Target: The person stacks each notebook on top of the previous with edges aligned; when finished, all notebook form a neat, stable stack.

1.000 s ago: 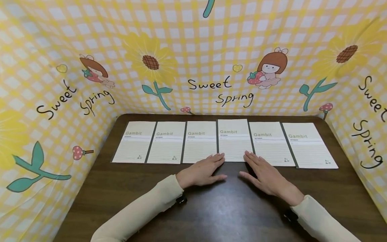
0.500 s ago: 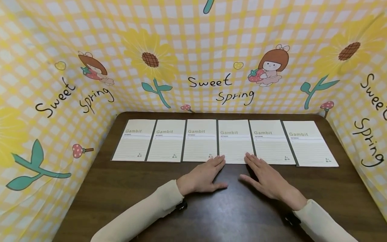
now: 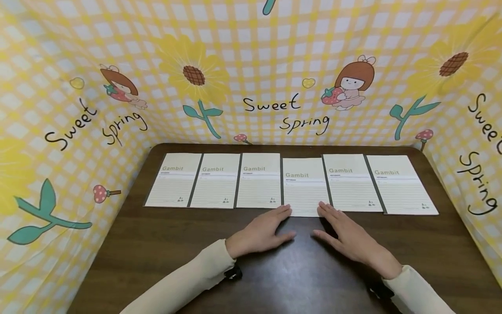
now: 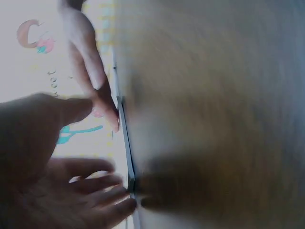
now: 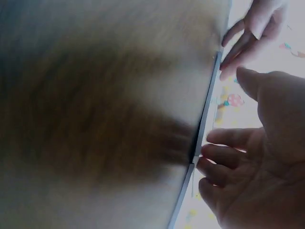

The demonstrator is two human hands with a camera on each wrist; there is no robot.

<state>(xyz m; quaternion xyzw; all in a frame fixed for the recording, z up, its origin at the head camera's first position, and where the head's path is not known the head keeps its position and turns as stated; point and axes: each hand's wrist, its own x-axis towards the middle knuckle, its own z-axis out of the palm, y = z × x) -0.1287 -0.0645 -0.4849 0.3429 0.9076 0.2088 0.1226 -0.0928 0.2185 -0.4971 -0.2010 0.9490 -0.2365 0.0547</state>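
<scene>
Straight fingers of both hands rest on the near corners of a white Gambit notebook (image 3: 304, 192) in the head view. My left hand (image 3: 259, 233) touches its near left corner, and my right hand (image 3: 351, 237) its near right corner, thumbs pointing inward. That notebook sticks out nearer to me than its neighbours, a notebook (image 3: 259, 181) on its left and another notebook (image 3: 351, 183) on its right. The left wrist view has the fingers of the left hand (image 4: 71, 191) at the notebook's edge; from the right wrist, the right hand (image 5: 257, 162) appears beside the same thin edge.
More matching notebooks, such as the leftmost notebook (image 3: 172, 181) and the rightmost notebook (image 3: 401, 185), complete a row along the far side of the dark wooden table (image 3: 157, 244). A yellow checked cloth (image 3: 251, 52) with flowers surrounds the table's back and sides.
The notebook between my hands has slid toward me, from sticking out slightly at the far side to jutting out at the near side. Both hands have moved with it.
</scene>
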